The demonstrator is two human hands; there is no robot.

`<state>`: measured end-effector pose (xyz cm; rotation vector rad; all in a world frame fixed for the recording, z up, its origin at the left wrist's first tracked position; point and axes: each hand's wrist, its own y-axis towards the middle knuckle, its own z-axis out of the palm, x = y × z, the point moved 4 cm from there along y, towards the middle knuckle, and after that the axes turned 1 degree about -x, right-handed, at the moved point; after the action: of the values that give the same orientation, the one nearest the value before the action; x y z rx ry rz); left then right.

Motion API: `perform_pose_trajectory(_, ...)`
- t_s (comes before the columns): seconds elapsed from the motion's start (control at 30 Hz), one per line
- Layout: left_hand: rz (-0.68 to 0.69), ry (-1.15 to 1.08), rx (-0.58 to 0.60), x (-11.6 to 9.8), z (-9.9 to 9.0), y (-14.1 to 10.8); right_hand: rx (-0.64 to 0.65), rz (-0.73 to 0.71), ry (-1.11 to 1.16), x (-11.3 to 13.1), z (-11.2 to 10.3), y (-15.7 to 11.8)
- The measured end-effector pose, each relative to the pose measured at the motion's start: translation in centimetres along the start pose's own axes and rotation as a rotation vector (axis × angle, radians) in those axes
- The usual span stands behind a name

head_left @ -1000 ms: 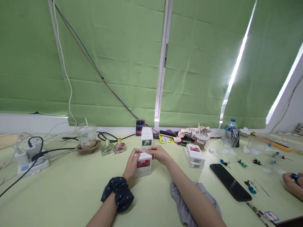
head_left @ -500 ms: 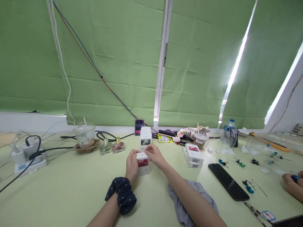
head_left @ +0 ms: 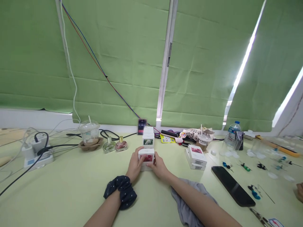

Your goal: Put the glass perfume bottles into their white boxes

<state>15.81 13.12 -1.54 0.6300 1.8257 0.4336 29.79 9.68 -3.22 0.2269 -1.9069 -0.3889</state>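
A small white box with a pink-red flower picture (head_left: 146,157) stands upright on the pale green table, between my two hands. My left hand (head_left: 135,164) grips its left side, with fingers on the front. On the right side, my right hand (head_left: 161,166) holds the same box, its thumb across the lower front. Directly behind stands a row of white boxes, the front one with a white flower picture (head_left: 148,142). Two perfume bottles, one green (head_left: 109,146) and one pink (head_left: 121,145), are to the left of the boxes.
White boxes (head_left: 196,155) lie stacked at right, near a phone (head_left: 233,185) and a grey cloth (head_left: 189,201). Lidded cups (head_left: 89,134), a water bottle (head_left: 234,130), a power strip (head_left: 39,160) and small blue and green parts surround them. Another person's hand (head_left: 300,190) shows at the right edge.
My right hand has moved down from the box's top to its right side. The box is slightly higher in view. The view has shifted, and the other person's hand shows less.
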Motion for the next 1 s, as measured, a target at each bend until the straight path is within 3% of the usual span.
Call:
perform_pose_trajectory(0.13, 0.005, 0.378, 0.059, 1.1, 0.1, 0.1, -0.001, -0.026, -0.094, -0.3, -0.5, 1.2)
perform_pose_trajectory(0.3, -0.108, 0.71, 0.235, 2.3, 0.9, -0.6, -0.027, 0.099, -0.198, -1.5, -0.9, 2.8)
perform_pose_trajectory(0.7, -0.103, 0.712, 0.266, 2.6, 0.8, -0.6, -0.153, 0.324, -0.414, -3.4, -0.9, 5.6)
perform_pose_trajectory(0.87, -0.12, 0.69, 0.267, 2.2, 0.7, -0.3, -0.179, 0.359, -0.418, -3.5, -1.3, 5.0)
perform_pose_trajectory(1.0, -0.131, 0.667, 0.261, 1.9, 0.5, -0.2, -0.117, 0.34, -0.372, -3.0, -2.2, 3.2)
